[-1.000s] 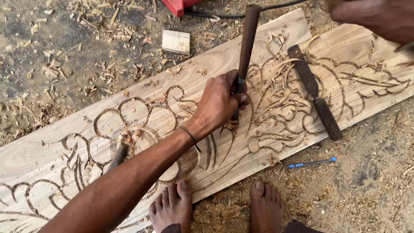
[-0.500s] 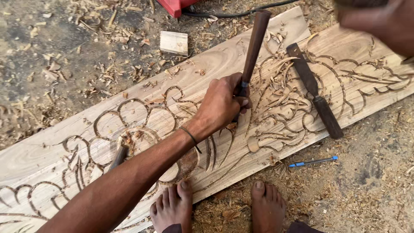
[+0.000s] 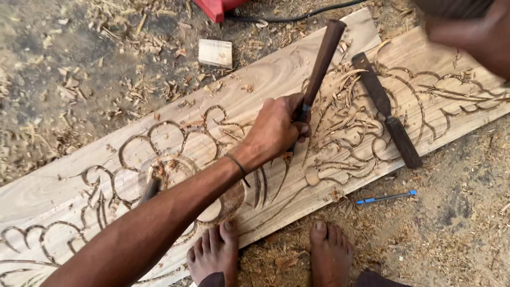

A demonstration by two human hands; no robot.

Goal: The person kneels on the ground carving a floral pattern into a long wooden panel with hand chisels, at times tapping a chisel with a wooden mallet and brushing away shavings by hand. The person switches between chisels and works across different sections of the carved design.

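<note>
The left hand point(image 3: 276, 127) grips a dark wooden-handled chisel point(image 3: 319, 69), its handle leaning up and away over the pale carved plank point(image 3: 69, 186) of scrolls and leaves. The right hand point(image 3: 467, 32), blurred, grip unclear, now sits lower at the corner than before

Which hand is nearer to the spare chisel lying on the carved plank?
Left, but narrowly. The left hand grips the upright chisel just left of the spare chisel. The right hand is raised, blurred, at the upper right corner, above and to its right.
</note>
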